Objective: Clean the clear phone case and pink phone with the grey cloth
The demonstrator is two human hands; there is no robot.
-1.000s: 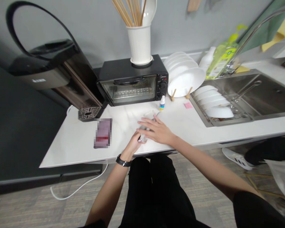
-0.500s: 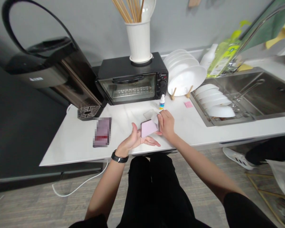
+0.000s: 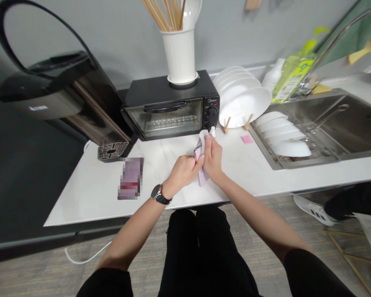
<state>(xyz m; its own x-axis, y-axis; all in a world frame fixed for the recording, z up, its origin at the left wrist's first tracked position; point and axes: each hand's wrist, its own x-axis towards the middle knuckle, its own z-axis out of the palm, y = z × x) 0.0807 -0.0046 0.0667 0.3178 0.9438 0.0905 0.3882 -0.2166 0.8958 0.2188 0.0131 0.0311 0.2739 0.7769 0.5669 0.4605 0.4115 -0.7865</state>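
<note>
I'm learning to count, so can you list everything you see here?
toaster oven: one, black, on the countertop
countertop: one, white, under everything
utensil cup: one, white, on the toaster oven, holding wooden chopsticks
plates: several, white, in a wooden rack beside the toaster oven
bowls: several, white, in a rack in the sink
sink: one, silver steel, at right
dish soap bottle: one, green, behind the sink
sticky note: one, pink, on the countertop
black appliance: one, black, at left
flat case: one, pink, between the hands
tissue: one, white, at the flat case's top
left hand: one, holding the flat case, black wristwatch on its wrist
right hand: one, holding the flat case and tissue
</note>
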